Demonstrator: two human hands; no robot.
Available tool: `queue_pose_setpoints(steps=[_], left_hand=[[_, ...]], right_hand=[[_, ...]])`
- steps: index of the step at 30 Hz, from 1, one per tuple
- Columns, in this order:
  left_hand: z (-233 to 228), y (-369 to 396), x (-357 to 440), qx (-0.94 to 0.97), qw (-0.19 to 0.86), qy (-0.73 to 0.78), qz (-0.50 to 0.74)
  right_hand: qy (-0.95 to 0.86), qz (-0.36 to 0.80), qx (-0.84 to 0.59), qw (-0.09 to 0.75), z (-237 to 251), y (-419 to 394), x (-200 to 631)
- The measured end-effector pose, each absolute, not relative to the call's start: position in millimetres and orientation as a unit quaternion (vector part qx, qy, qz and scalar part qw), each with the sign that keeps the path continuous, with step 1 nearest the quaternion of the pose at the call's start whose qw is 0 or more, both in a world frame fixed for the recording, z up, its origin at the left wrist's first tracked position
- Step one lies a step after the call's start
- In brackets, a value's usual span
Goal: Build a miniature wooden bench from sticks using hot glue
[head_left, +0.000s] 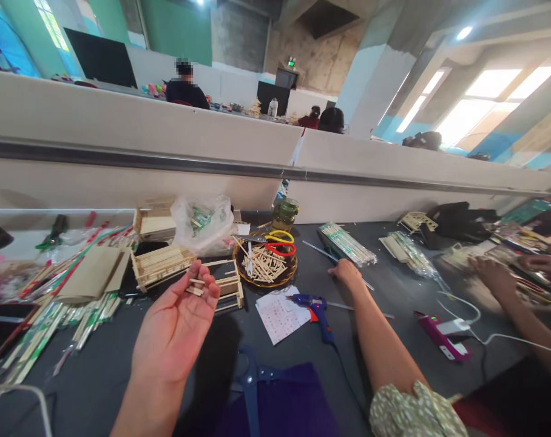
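My left hand [178, 331] is palm up with its fingers curled around a few short wooden sticks [195, 290]. Behind it stand small wooden stick structures [164, 265]. A wicker basket [295, 273] full of cut sticks also carries yellow- and red-handled scissors [280, 243]. My right hand [347, 274] reaches forward, fingers closed at a clear glue stick [318, 250] lying on the table; its fingertips are partly hidden. Closer to me lies a blue hot glue gun [318, 309], its nozzle over a printed paper sheet [278, 318].
Packaged sticks [348, 243] lie beyond my right hand. A plastic bag [202, 224] and green-lidded jar [285, 213] stand near the partition [189, 133]. A large cutter [252, 388] lies in front; a pink power strip [442, 337] and another person's hands [491, 276] are at right.
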State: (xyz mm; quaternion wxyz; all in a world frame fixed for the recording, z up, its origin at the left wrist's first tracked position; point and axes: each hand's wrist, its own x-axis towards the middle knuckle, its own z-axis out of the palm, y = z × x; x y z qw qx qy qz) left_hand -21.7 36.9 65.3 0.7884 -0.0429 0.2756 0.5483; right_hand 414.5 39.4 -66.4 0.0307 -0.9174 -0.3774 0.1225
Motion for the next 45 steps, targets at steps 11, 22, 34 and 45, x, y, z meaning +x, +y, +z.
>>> queue_pose_setpoints(steps=[11,22,34,45], left_hand=[[69,32,-18,-0.039,0.790,0.276,0.546],[71,33,-25,-0.045,0.800,0.254,0.542],[69,34,-24,-0.047,0.799,0.270,0.535],[66,41,-22,-0.054,0.791,0.242,0.560]], right_hand=[[-0.589,0.260,-0.731,0.228,-34,63,316],[-0.642,0.104,-0.758,0.044,-18,68,268],[-0.681,0.022,-0.729,-0.065,-27,67,259],[-0.724,0.008,-0.676,-0.137,-40,93,244]])
